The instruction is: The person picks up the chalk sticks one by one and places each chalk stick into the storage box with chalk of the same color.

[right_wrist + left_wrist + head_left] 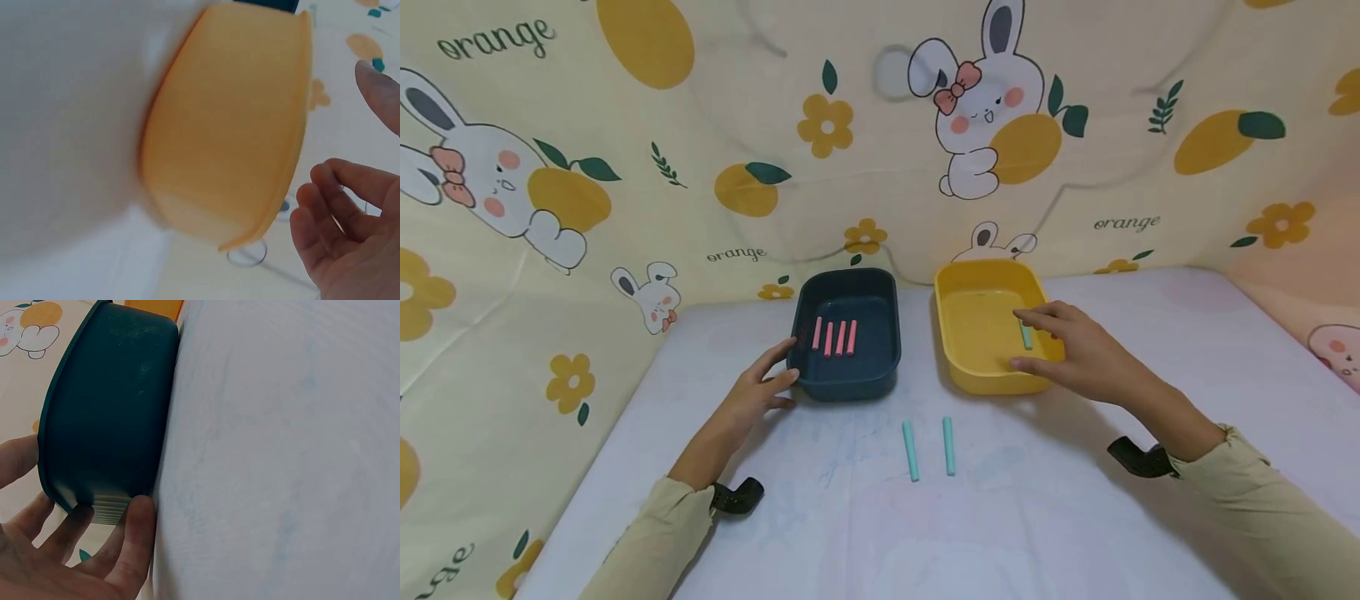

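Two mint sticks point(949, 446) on the white table point(1037, 533), just below centre of the head view, side by side and apart. With the left hand point(737, 412), touches the left side of the dark blue bin point(847, 389) at centre, fingers spread against wall and rim. Inside that bin, four pink sticks point(840, 338) in a row. Holds the right hand point(1086, 354) at the yellow bin point(996, 383), right of centre, thumb well apart from closely grouped fingers; in that gap, lying inside, a third mint stick point(1027, 337).
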Tool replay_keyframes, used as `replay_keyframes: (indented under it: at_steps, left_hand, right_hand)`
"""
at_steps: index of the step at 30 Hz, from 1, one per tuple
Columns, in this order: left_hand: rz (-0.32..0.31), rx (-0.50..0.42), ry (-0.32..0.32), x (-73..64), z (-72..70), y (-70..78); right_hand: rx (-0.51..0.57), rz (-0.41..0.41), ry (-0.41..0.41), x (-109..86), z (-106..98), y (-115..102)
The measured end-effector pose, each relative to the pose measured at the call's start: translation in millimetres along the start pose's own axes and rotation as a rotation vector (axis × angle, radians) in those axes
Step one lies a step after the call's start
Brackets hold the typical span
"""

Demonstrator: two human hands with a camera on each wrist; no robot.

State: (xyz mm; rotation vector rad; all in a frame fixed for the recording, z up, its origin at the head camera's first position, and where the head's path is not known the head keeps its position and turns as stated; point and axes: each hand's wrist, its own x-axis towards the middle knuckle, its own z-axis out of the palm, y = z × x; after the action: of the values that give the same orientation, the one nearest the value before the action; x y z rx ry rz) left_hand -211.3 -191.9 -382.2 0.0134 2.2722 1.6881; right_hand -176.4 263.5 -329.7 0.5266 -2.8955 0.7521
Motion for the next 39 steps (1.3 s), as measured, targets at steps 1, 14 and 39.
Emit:
replay_keyframes:
  at_steps: [1,14,39]
  left_hand:
    - [0.002,-0.001,0.001,0.1,-0.5,-0.3]
    - [-0.005,-0.001,0.003,0.4,-1.6,-0.2]
    - [0.351,0.574,0.386,-22.1,24.4,26.2]
  right_hand:
    - [-0.006,0.000,0.007,-1.3,-1.3,1.6]
    - [-0.037,0.124,-0.045,-13.8,-2.4,31.1]
    - [0.023,0.189,-0.174,-7.2,0.7,40.9]
